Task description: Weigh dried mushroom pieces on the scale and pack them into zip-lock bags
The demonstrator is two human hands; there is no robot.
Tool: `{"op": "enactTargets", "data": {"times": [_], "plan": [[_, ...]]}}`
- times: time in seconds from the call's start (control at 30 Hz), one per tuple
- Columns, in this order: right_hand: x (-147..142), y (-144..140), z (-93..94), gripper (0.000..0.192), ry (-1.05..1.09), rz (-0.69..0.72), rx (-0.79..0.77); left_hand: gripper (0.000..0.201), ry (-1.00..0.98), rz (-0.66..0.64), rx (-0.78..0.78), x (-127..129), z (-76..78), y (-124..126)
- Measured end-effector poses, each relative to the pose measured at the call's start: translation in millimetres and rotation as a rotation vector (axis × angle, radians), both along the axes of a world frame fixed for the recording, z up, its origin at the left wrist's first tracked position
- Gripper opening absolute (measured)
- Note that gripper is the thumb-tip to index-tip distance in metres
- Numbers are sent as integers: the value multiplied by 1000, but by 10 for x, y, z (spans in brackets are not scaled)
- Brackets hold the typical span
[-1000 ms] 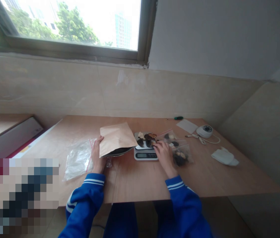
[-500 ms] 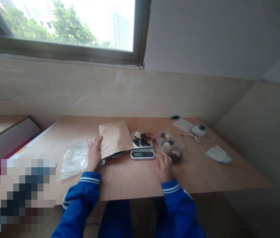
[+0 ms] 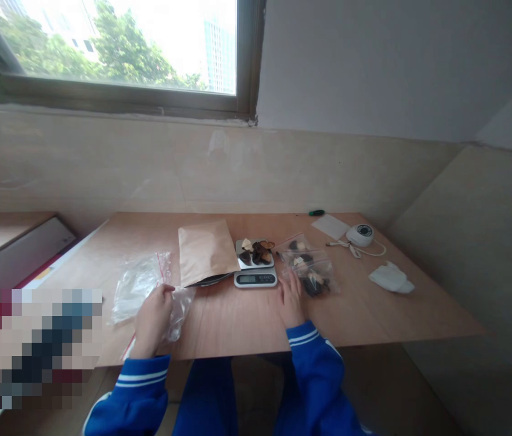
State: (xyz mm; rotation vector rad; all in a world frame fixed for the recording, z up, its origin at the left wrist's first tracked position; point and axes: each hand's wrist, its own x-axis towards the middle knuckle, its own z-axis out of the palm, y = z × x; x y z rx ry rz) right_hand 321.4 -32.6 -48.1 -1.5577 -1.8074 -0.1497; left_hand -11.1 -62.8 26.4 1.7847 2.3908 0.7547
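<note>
Now the left hand (image 3: 154,318) has left the brown envelope (image 3: 206,251) and its fingers pinch an empty clear bag (image 3: 177,306) at 7 o'clock from the scale (image 3: 256,269). Right hand (image 3: 291,301) rests flat, fingers loose, touching the filled bags (image 3: 310,269) on the bench (image 3: 374,315). It looks like bagging; next, the bag needs opening.

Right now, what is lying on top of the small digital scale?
On the scale lies a small heap of dark and pale dried pieces. They cover most of its platform. Its display in front stays visible, but the reading is too small to tell.
</note>
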Motion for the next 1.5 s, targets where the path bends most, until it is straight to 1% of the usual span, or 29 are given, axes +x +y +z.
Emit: {"op": "enactTargets", "data": {"times": [0.03,0.1,0.17,0.27,0.37,0.47,0.53,0.6,0.67,0.77,0.83,0.9,0.93,1.0,1.07,1.13,1.23,1.3,1.37,1.43,1.5], "plan": [[3,0,-7,33,-3,5,-5,28,13,-60,-44,-14,-30,-13],[12,1,-18,31,0,13,-6,31,41,-162,-84,-32,-68,-47],[21,6,-33,30,10,18,1,32,19,-225,-114,-42,-90,-98],[29,20,-64,29,18,22,18,34,-87,-284,-131,-65,-150,-206],[25,29,-91,30,16,24,27,40,-133,-316,-64,-89,-271,-327],[19,30,-98,31,25,26,17,45,-159,-292,-22,-84,-386,-418],[26,26,-84,32,30,28,4,44,-188,-269,0,-60,-418,-451],[38,16,-47,32,38,31,5,38,-202,-239,34,-23,-404,-463],[29,-9,21,33,59,32,27,34,-192,-203,68,17,-358,-463],[-116,-78,174,36,111,67,55,30,-169,-125,80,68,-277,-469],[-344,-123,281,40,142,171,17,28,-150,-57,97,90,-234,-488],[-659,-133,365,48,146,358,-76,27,-116,-5,169,102,-193,-518],[-830,-118,396,52,144,419,-120,27,-97,13,217,105,-168,-534],[-1154,-50,433,55,138,489,-196,28,-71,40,299,105,-107,-568],[-1408,48,450,56,135,537,-250,29,-69,87,352,101,-34,-598],[-1564,138,466,56,136,604,-286,29,-100,145,383,100,37,-618],[-1637,169,545,50,164,717,-300,28,-163,204,416,132,100,-610],[-1615,91,654,41,256,754,-280,26,-185,181,447,198,101,-575],[-1573,-51,786,33,429,744,-275,25,-208,117,484,311,78,-519],[-1531,-208,902,28,615,696,-327,23,-247,41,510,463,43,-449],[-1493,-327,969,25,732,642,-416,22,-297,-35,512,633,8,-372]]}}
